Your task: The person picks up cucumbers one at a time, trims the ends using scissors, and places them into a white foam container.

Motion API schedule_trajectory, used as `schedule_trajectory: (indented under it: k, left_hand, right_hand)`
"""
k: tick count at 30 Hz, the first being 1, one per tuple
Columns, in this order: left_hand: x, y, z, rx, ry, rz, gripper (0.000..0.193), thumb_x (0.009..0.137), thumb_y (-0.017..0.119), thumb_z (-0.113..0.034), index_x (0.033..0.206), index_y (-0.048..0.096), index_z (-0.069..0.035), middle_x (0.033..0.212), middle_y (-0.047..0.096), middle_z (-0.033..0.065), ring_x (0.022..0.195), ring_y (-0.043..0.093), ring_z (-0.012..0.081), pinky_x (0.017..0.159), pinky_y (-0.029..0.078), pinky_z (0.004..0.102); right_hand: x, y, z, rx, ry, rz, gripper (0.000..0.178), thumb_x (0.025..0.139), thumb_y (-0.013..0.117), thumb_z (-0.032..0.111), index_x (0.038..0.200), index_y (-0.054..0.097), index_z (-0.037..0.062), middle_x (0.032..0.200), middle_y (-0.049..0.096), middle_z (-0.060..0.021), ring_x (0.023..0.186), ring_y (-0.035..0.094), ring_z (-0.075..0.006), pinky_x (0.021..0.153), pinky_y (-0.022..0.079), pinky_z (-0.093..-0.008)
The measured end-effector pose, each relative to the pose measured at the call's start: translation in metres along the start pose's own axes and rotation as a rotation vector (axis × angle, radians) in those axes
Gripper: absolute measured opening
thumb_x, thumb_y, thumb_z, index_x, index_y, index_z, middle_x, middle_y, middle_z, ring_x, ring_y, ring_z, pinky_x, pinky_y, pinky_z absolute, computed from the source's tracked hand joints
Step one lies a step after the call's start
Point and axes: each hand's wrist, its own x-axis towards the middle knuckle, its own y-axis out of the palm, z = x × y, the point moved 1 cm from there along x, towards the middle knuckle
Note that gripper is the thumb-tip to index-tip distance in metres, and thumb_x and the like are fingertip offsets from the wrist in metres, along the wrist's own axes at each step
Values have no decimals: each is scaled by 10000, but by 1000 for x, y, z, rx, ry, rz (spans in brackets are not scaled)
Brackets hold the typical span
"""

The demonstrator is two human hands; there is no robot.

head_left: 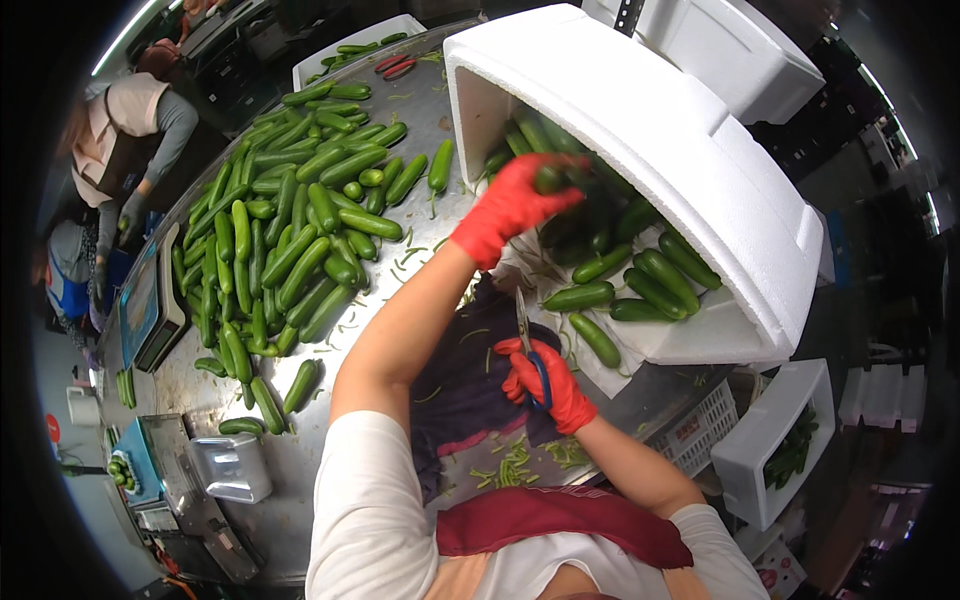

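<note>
A cucumber (549, 180) sits in the left hand (512, 205), at the mouth of a white foam box (650, 95); the red-gloved fingers bend around it, though blur and shadow hide whether they hold more than one. The box lies tipped on its side, its opening toward the person, with more cucumbers (665, 280) heaped inside and a few lying on the pale liner (603, 372) near its lower edge. Below the left hand, the right hand (553, 390), also gloved in red, is closed on the blue handles of a pair of scissors (523, 318), blades pointing away from the person. Beneath lies a dark cloth (450, 365), with green trimmings (510, 467) scattered near the person's body. To the left, a large pile (290, 275) of cucumbers spreads over the metal table (425, 108), one lying just apart at its right edge. Beyond the pile are red-handled scissors (396, 67) and a white bin (302, 73) with more cucumbers. A clear tray (232, 468) stands at the lower left. On the right, a white crate (700, 430) is near a smaller foam box (738, 485) holding green produce. At the upper left, a co-worker (130, 105) bends forward.
</note>
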Motion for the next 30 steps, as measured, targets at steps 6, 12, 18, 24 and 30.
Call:
schedule_trajectory:
  k: [6, 12, 18, 24, 30]
  left_hand:
    - [-75, -31, -40, -936, -218, -177, 542, 957, 495, -311, 1333, 378, 61, 1265, 540, 231, 1224, 493, 356, 1070, 366, 451]
    - [-156, -30, -31, -1267, -454, -422, 496, 968, 498, -257, 1332, 375, 57, 1304, 488, 240, 1243, 468, 363, 1061, 382, 476]
    - [-190, 17, -38, -1318, -532, -345, 497, 980, 463, -347, 1329, 412, 4, 1288, 505, 232, 1186, 512, 384, 1016, 415, 499]
    - [-200, 39, -58, -1442, -364, -177, 667, 944, 424, -533, 1410, 343, -63, 1399, 415, 214, 1252, 431, 443, 999, 397, 553]
    - [-218, 48, -70, -1330, -369, -123, 685, 952, 402, -519, 1436, 303, -45, 1453, 361, 188, 1277, 403, 445, 1035, 356, 543]
  right_hand:
    - [-1, 6, 3, 49, -61, 22, 287, 973, 507, 188, 1201, 544, 17, 680, 619, -71, 562, 580, -118, 535, 488, -252]
    - [-13, 18, 18, 192, -325, -55, 345, 964, 513, 198, 1234, 495, -17, 749, 629, -79, 640, 602, -138, 598, 508, -262]
    - [-22, 33, 46, 199, -367, -44, 318, 938, 563, 162, 1204, 490, 4, 914, 617, -86, 738, 608, -144, 648, 529, -284]
    - [-36, 31, 41, 106, -415, -29, 296, 939, 560, 158, 1192, 502, 17, 923, 617, -65, 760, 584, -125, 636, 489, -247]
    - [-47, 19, 30, 200, -275, 74, 253, 944, 554, 167, 1146, 516, 20, 919, 616, -53, 734, 578, -112, 648, 468, -233]
